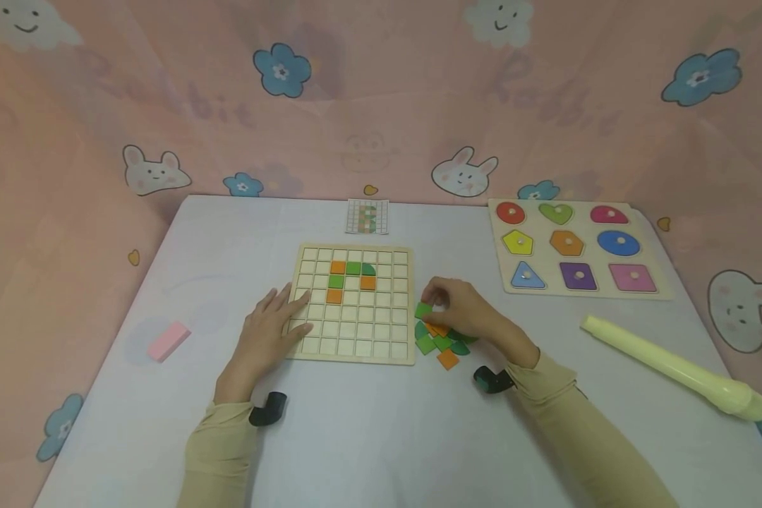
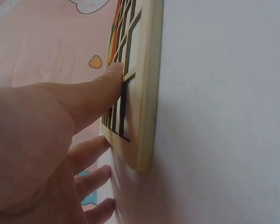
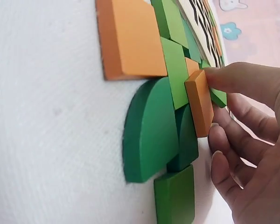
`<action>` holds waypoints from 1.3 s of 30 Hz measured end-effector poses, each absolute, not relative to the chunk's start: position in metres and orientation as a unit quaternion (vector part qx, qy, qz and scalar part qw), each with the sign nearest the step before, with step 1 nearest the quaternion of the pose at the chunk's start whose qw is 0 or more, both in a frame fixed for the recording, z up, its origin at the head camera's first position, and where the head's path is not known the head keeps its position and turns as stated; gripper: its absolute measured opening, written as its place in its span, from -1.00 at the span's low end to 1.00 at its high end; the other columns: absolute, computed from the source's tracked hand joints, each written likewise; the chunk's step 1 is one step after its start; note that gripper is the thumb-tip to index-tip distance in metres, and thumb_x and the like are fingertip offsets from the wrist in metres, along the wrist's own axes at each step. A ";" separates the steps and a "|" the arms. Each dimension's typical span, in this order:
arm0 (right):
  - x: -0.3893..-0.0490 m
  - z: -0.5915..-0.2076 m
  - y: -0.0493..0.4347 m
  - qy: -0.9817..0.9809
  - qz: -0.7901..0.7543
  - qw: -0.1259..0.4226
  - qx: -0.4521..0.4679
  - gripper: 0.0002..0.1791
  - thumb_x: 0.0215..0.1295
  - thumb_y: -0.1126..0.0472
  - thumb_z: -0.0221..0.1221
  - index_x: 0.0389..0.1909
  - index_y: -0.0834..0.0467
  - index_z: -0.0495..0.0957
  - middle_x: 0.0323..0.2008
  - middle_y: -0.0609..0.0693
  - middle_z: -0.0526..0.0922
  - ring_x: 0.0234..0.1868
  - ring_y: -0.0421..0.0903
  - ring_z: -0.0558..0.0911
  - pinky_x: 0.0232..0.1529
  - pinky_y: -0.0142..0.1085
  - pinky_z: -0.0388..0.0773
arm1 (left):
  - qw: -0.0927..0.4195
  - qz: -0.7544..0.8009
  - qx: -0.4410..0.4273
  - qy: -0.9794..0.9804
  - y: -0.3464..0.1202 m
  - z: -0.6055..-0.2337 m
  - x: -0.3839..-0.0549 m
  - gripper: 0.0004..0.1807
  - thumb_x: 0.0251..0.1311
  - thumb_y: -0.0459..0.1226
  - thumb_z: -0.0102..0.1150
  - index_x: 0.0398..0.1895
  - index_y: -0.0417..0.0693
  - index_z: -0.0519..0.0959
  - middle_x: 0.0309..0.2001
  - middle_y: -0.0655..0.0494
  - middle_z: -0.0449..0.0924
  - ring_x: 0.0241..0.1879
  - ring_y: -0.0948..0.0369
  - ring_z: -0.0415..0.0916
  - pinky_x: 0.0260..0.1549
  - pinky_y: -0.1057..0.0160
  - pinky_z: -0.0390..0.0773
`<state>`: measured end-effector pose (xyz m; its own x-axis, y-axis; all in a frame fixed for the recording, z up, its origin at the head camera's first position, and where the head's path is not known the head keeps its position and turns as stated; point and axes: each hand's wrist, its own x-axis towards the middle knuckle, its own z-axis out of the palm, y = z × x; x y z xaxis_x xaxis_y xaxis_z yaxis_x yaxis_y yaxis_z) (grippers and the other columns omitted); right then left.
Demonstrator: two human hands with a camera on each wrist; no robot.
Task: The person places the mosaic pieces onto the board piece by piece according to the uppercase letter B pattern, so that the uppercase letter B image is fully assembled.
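A wooden grid board (image 1: 355, 351) lies in the middle of the table, with several orange and green tiles set in its upper cells. My left hand (image 1: 268, 337) rests at the board's left edge, fingers spread; its thumb (image 2: 95, 95) lies over the border cells. Right of the board, my right hand (image 1: 462, 308) pinches a green square tile (image 3: 218, 97) between thumb and forefinger. Beneath that hand is a loose pile of green and orange pieces, including an orange square tile (image 1: 447, 360) and a dark green quarter-round tile (image 3: 151, 133).
A small pattern card (image 1: 367, 216) lies beyond the board. At the back right is a shape puzzle board (image 1: 540, 262) with knobbed pieces. A pale yellow tube (image 1: 667, 363) lies at the right, and a pink block (image 1: 168, 341) at the left.
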<state>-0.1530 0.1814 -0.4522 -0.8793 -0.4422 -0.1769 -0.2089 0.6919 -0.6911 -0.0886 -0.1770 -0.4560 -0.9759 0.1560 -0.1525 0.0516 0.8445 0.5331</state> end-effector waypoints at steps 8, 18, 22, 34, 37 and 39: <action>-0.154 -0.452 0.172 0.895 -0.389 0.131 -0.174 -0.84 0.40 0.35 0.28 -0.05 0.20 0.60 -0.25 0.03 0.61 -0.19 -0.04 0.52 -0.14 -0.29 0.51 | 0.092 0.272 0.054 0.956 -0.178 -0.457 -0.089 -0.31 0.49 -0.10 0.24 0.63 0.07 0.32 0.71 -0.19 0.00 0.69 -0.32 -0.13 0.53 -0.51 0.01; -0.158 -0.457 0.139 0.880 -0.435 0.045 -0.183 -0.82 0.38 0.36 0.36 -0.04 0.24 0.70 -0.28 0.09 0.70 -0.28 -0.07 0.58 -0.22 -0.37 0.53 | 0.090 0.269 0.055 0.957 -0.178 -0.458 -0.089 -0.30 0.49 -0.10 0.25 0.63 0.07 0.32 0.71 -0.19 0.01 0.69 -0.31 -0.12 0.52 -0.52 0.02; -0.156 -0.456 0.119 0.876 -0.447 0.057 -0.173 -0.80 0.39 0.37 0.36 0.00 0.25 0.73 -0.18 0.12 0.76 -0.24 -0.07 0.66 -0.17 -0.33 0.62 | 0.091 0.267 0.054 0.958 -0.177 -0.459 -0.090 -0.30 0.49 -0.09 0.25 0.63 0.09 0.32 0.71 -0.18 0.01 0.69 -0.31 -0.12 0.52 -0.51 0.02; -0.157 -0.462 0.078 0.852 -0.485 0.067 -0.189 -0.87 0.36 0.39 0.38 -0.12 0.28 0.70 -0.19 0.13 0.78 -0.21 -0.05 0.73 -0.13 -0.36 0.69 | 0.092 0.267 0.053 0.958 -0.177 -0.458 -0.090 -0.30 0.48 -0.10 0.26 0.63 0.08 0.32 0.70 -0.19 0.02 0.68 -0.31 -0.12 0.53 -0.51 0.02; -0.158 -0.464 0.072 0.854 -0.482 0.068 -0.186 -0.88 0.37 0.36 0.38 -0.13 0.27 0.71 -0.22 0.11 0.79 -0.24 -0.09 0.71 -0.16 -0.38 0.66 | 0.090 0.268 0.055 0.958 -0.177 -0.458 -0.090 -0.30 0.48 -0.10 0.25 0.63 0.07 0.32 0.70 -0.20 0.03 0.68 -0.32 -0.11 0.52 -0.52 0.03; -0.158 -0.464 0.068 0.858 -0.476 0.065 -0.179 -0.90 0.38 0.34 0.38 -0.14 0.25 0.72 -0.24 0.10 0.78 -0.27 -0.11 0.68 -0.19 -0.39 0.62 | 0.089 0.269 0.057 0.957 -0.178 -0.457 -0.089 -0.31 0.49 -0.11 0.25 0.63 0.07 0.32 0.70 -0.20 0.03 0.68 -0.32 -0.11 0.52 -0.52 0.02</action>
